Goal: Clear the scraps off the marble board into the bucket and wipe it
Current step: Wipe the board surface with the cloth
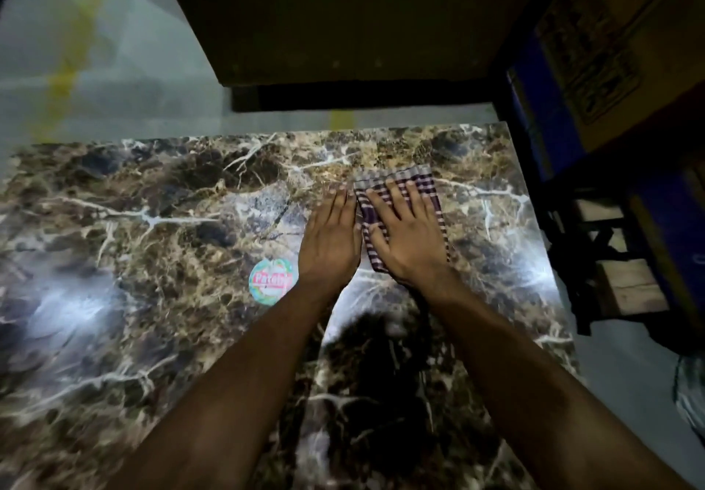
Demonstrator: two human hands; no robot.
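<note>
Brown veined marble board (152, 260) is being shown filling the view; round sticker (272, 280) at centre. Left hand (330, 238) is being laid flat on bare marble, fingers together. Just beside, at 3 o'clock, checked cloth (396, 184) is being pressed down by right hand (406, 238), fingers spread.

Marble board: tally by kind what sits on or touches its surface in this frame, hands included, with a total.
Hands pressed flat: 2, left hand on the bare marble board, right hand on the cloth
Striped cloths: 1
Round stickers: 1
Scraps: 0 visible
Total: 4
</note>
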